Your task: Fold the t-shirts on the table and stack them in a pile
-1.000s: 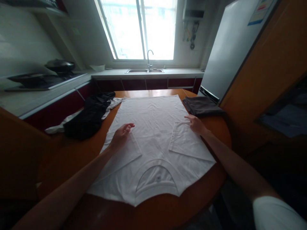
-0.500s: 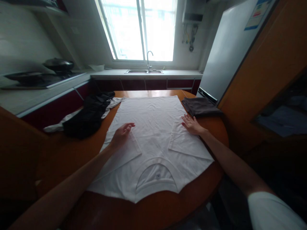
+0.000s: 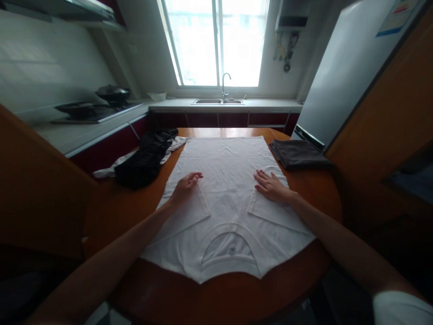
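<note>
A white T-shirt (image 3: 230, 167) lies spread on the table, its collar toward me and both sleeves folded inward over the body. My left hand (image 3: 186, 187) rests on its edge by the left sleeve, fingers loosely bent and thumb near them, with nothing visible in it. On the other side my right hand (image 3: 270, 186) lies flat, palm down and fingers spread, on the shirt at the right sleeve. That hand covers part of the sleeve's hem.
The wooden table (image 3: 152, 289) has a rounded edge. A dark folded cloth (image 3: 299, 154) lies at its right, and a crumpled black garment (image 3: 142, 164) with white parts at its left. Beyond stand a counter with a sink (image 3: 216, 102), a stove (image 3: 91, 113) and a fridge (image 3: 345, 67).
My right hand has slid inward and a little toward me across the right sleeve. The left hand stays by the left sleeve. The whole view has shifted, moving the scene rightward.
</note>
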`<state>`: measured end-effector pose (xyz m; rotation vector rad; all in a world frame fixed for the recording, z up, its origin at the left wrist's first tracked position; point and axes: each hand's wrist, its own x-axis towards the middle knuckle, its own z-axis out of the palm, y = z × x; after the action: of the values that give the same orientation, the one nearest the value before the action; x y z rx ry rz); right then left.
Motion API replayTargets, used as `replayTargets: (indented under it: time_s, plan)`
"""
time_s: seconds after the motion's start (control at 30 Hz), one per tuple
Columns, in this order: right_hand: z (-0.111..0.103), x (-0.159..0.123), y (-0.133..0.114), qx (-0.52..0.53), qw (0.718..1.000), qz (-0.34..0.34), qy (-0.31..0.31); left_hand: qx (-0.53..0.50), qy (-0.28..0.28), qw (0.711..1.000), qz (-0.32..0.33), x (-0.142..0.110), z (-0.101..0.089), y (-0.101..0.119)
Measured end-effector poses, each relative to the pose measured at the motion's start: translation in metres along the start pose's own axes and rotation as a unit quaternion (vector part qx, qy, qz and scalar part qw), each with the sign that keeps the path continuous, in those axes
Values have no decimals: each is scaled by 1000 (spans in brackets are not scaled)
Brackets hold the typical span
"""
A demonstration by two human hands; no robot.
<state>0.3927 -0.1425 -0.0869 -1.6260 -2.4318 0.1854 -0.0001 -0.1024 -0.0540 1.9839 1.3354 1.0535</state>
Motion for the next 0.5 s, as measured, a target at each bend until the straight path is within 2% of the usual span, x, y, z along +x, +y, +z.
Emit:
replayTargets:
  time_s: [0.1, 0.2, 0.3, 0.4, 0.47, 0.5]
  plan:
    - [3, -1, -2, 5, 1000, 0, 1, -3, -2, 1000, -5, 0, 0, -1]
    - [-9, -2, 4, 20, 999, 12, 26, -6, -3, 1000, -4, 1, 0, -2]
    - [-36, -5, 21, 44, 992, 58, 105, -4, -4, 1000, -7, 1, 1, -4]
    - [-64, -14, 41, 76, 966, 120, 217, 13, -4, 1000, -9, 1, 1, -7]
    - [-72, -22, 47, 80, 950, 143, 266, 23, -3, 1000, -4, 2, 1, -8]
    - [-70, -27, 46, 75, 948, 148, 271, 26, -3, 1000, -3, 2, 2, -8]
